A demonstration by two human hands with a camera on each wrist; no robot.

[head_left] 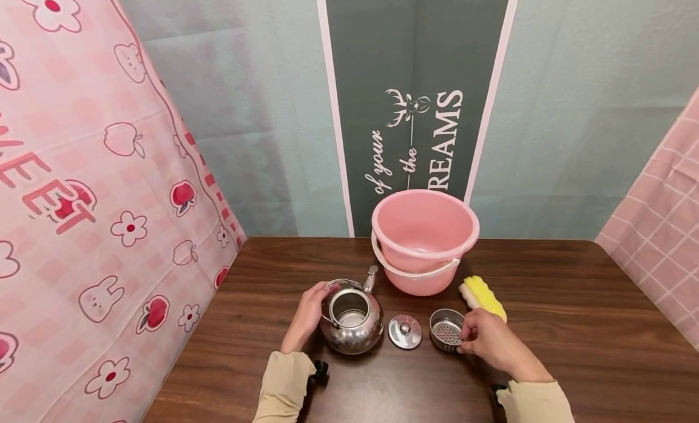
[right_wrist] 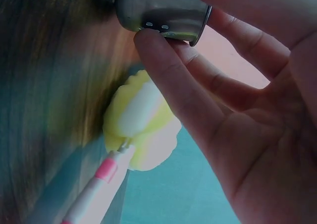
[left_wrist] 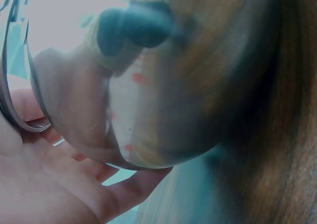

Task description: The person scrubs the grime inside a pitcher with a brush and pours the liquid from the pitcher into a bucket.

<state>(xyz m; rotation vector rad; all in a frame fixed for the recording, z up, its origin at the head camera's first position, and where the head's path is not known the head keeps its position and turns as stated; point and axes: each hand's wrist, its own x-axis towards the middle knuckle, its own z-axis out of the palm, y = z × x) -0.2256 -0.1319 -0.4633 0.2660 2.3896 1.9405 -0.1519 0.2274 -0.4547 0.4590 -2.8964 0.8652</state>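
A shiny steel kettle (head_left: 352,326) stands upright and lidless on the table, its spout toward the back. My left hand (head_left: 307,317) holds its left side; in the left wrist view, the fingers of that hand (left_wrist: 74,179) curve round the kettle's body (left_wrist: 163,100), beside the wire handle (left_wrist: 12,110). The round lid (head_left: 405,332) lies knob up between kettle and strainer. With thumb and fingers, my right hand (head_left: 497,344) pinches the right side of the perforated steel strainer (head_left: 446,329). In the right wrist view, fingertips of the hand (right_wrist: 223,95) touch the strainer's wall (right_wrist: 163,11).
Behind the lid and strainer is a pink bucket (head_left: 420,280) with a white handle lowered at its front. A yellow and white sponge (head_left: 485,297) lies just beyond my right hand; its white and pink stick (right_wrist: 99,184) shows in the right wrist view. Curtains hang behind the table (head_left: 246,386).
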